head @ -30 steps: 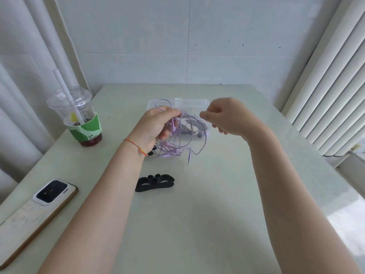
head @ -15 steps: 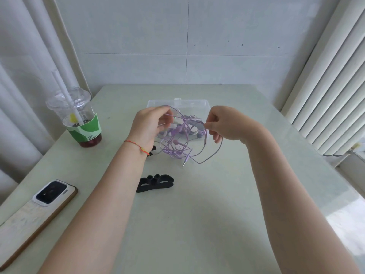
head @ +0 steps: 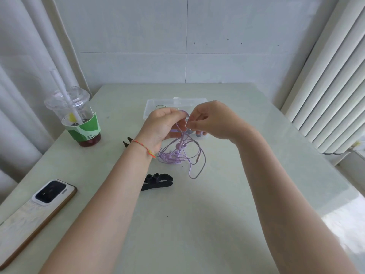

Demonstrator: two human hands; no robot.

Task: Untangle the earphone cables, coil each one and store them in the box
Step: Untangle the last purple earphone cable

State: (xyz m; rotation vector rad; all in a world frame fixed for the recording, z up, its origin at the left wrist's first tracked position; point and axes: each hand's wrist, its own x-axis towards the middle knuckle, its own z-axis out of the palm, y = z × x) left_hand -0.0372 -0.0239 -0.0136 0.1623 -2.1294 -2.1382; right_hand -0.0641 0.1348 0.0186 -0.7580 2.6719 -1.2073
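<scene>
Both the left hand (head: 162, 125) and right hand (head: 212, 120) are pinching strands of the tangled purple earphone cables (head: 180, 153) above the surface, just before the clear box (head: 150, 107), where hard pulling risks tightening knots.

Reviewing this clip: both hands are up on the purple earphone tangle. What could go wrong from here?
1. Both the left hand and right hand pinch the purple cables close together; pulling apart could tighten the knot.
2. The hanging loop may snag on the black clip below it.
3. A wide left elbow swing might tip the drink cup.
</scene>
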